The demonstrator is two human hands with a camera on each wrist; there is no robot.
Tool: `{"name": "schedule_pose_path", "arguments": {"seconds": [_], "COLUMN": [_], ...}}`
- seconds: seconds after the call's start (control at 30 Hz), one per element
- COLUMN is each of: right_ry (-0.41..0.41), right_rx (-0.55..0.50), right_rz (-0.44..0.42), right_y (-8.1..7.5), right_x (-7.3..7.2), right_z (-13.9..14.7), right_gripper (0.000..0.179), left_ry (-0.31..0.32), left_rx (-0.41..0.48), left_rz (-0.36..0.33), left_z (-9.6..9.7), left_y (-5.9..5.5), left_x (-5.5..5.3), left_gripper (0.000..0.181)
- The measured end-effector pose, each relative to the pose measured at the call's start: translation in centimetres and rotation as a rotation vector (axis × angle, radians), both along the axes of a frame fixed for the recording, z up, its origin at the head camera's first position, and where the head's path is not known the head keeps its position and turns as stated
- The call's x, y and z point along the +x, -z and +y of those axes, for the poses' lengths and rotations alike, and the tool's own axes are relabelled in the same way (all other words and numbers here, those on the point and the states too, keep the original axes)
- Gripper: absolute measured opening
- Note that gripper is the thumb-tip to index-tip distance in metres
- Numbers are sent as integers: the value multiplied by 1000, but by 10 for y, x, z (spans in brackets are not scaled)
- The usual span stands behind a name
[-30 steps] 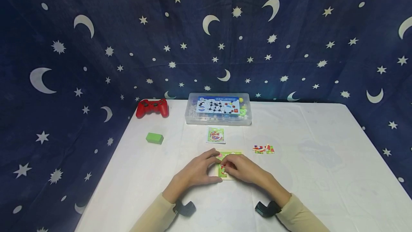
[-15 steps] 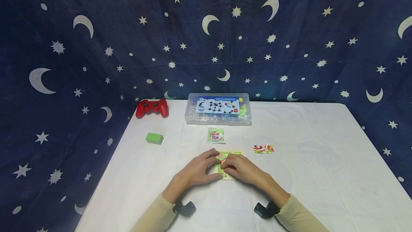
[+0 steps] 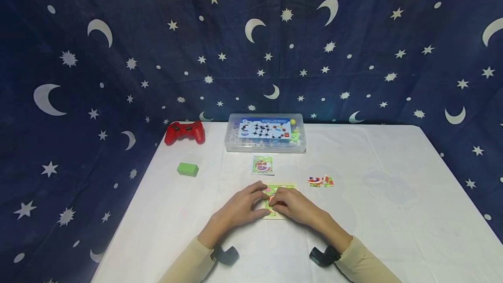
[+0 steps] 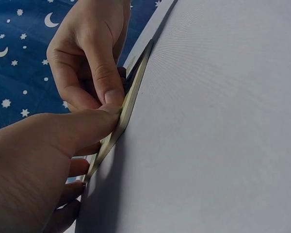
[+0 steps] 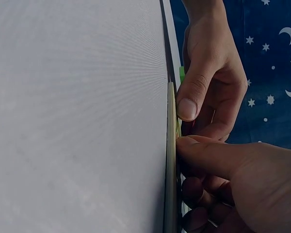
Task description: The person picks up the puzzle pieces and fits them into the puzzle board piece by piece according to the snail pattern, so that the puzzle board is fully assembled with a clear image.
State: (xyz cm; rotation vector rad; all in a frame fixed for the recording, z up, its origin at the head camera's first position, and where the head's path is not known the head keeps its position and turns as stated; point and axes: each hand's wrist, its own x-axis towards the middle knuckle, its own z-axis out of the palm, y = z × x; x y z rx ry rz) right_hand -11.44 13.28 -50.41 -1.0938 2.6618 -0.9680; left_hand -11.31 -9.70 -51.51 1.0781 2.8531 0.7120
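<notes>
A small jigsaw puzzle board [image 3: 284,186] with a green picture and a pale edge lies before me. My left hand [image 3: 245,206] grips its left side, thumb at the near edge and fingers at the upper left. Over the board's middle, the right hand [image 3: 296,204] has its thumb and curled fingers pinched together on a puzzle piece, mostly hidden beneath them. In the left wrist view the right thumb and left thumb nearly meet at the board's edge [image 4: 131,99]. Loose red-and-green puzzle pieces [image 3: 320,181] lie right of the board.
Behind the board lies a small picture card [image 3: 262,165]. A clear plastic box [image 3: 265,147] with a molecule-model label stands at the back. A green block [image 3: 187,169] and a red game controller [image 3: 184,132] sit on the left of the white-covered table [image 3: 393,213].
The right fingers have shifted slightly over the board, and more of its picture shows beside them than a second ago. The left hand has barely moved, and the loose pieces stay put.
</notes>
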Motion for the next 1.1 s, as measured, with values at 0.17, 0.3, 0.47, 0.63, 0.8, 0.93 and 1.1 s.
{"name": "schedule_pose_path", "arguments": {"seconds": [0.17,0.3,0.47,0.63,0.8,0.93,1.1], "right_ry": [-8,-18,10,70,131,173,206], "right_rx": [4,4,-16,-17,8,24,2], "right_rz": [-5,-23,-16,-36,-46,-34,10], "right_y": [-1,-4,-9,-13,-20,-25,-28], "right_x": [0,-1,-2,-6,-11,-16,-22], "right_z": [0,1,5,12,21,30,42], "right_gripper": [9,10,10,13,18,23,25], "left_ry": [-5,-7,-5,-18,-19,-13,-12], "left_rx": [-1,-2,1,-2,9,12,12], "left_rz": [-7,-9,-8,3,21,47,31], "left_z": [0,0,0,1,0,1,1], "left_y": [-1,-1,-1,-1,0,1,1], "left_x": [0,0,0,2,2,2,1], "left_gripper": [39,39,40,41,41,41,42]}}
